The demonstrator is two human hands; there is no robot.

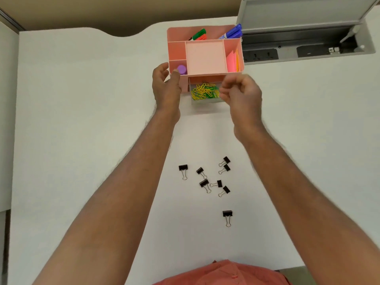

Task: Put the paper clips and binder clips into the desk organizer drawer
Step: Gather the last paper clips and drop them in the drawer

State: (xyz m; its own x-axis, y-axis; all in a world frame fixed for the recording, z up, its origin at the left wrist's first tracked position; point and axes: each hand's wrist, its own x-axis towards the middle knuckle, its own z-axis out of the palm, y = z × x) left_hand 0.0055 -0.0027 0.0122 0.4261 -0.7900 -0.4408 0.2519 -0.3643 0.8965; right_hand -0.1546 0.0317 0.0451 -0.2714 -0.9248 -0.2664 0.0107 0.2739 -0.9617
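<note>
Under my arms the white desk (82, 120) looks smooth and matt, the pink organizer (204, 57) is matt plastic with a clear glossy drawer (205, 102), and the black binder clips (205, 183) carry shiny wire handles.

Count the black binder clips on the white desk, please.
8 binder clips, all loose on the desk: seven clustered between the forearms, one alone nearer the person. None visible in the drawer.

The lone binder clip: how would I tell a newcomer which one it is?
Start at the pink desk organizer at the far side of the white table, then come toward the person past the cluster of seven black binder clips. The lone binder clip lies nearer still, close to the orange shirt. It alone sits apart, wire handles pointing toward the person.
</note>
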